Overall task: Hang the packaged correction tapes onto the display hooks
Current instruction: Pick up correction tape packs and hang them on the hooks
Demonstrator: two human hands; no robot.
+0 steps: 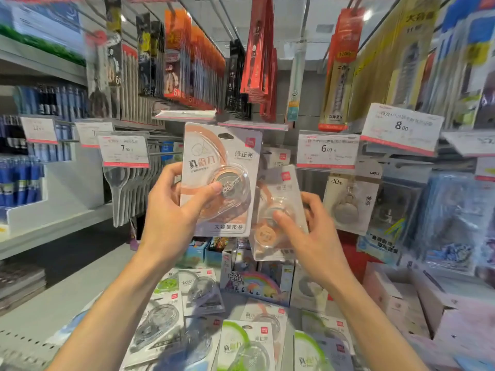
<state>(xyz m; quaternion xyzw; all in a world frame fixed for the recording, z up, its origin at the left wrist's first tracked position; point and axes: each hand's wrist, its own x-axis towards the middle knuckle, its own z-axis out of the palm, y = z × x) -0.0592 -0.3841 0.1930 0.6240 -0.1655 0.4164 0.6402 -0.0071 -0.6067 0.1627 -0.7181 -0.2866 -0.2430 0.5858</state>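
Bright, even store lighting; ceiling lamp (367,14) glares at 1 o'clock. Wide-angle bending and motion blur toward edges, centre sharper. Shadows soft, faint.

White price tags (123,151) reading 7, 6 and 8 hang among what look like blurred pen packs (184,62) overhead.

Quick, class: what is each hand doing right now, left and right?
Left hand: closed on an orange correction tape pack, held upright.
Right hand: closed on a second orange pack, tilted.
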